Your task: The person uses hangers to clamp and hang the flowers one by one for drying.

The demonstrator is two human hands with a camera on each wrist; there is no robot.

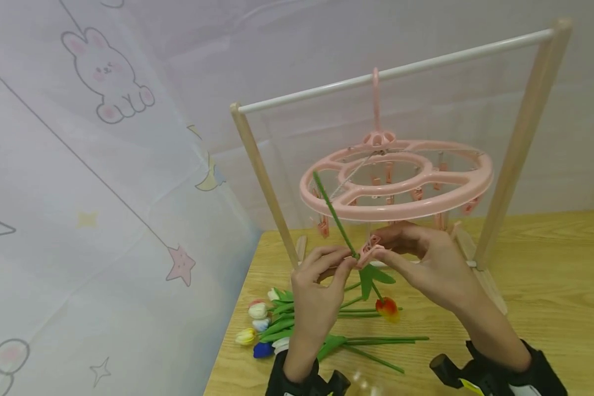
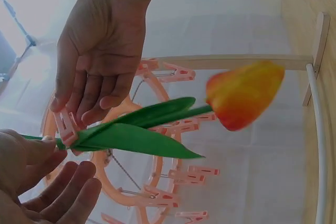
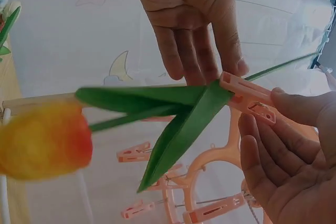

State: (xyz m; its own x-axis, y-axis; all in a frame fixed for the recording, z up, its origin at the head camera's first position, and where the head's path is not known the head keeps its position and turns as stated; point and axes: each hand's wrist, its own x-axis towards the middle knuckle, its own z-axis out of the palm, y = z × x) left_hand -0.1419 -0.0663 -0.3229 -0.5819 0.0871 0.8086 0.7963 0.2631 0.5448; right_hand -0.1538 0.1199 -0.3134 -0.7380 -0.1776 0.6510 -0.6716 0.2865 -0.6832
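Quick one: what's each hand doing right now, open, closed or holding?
Left hand: closed, pinching the green tulip stem.
Right hand: closed, pinching a pink clip.

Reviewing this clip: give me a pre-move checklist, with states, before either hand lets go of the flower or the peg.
1. Left hand supports the stem: ok, it pinches it beside the clip.
2. Right hand controls the clip: ok, thumb and fingers grip it.
3. Clip placed at the stem: ok, its end meets the stem near the leaves.
4. Clip bites firmly enough to hold alone: cannot tell, both hands are on the work.
5. Bloom free of the clip: ok, it hangs below.
6. Hanger hooked over the white rod: ok.
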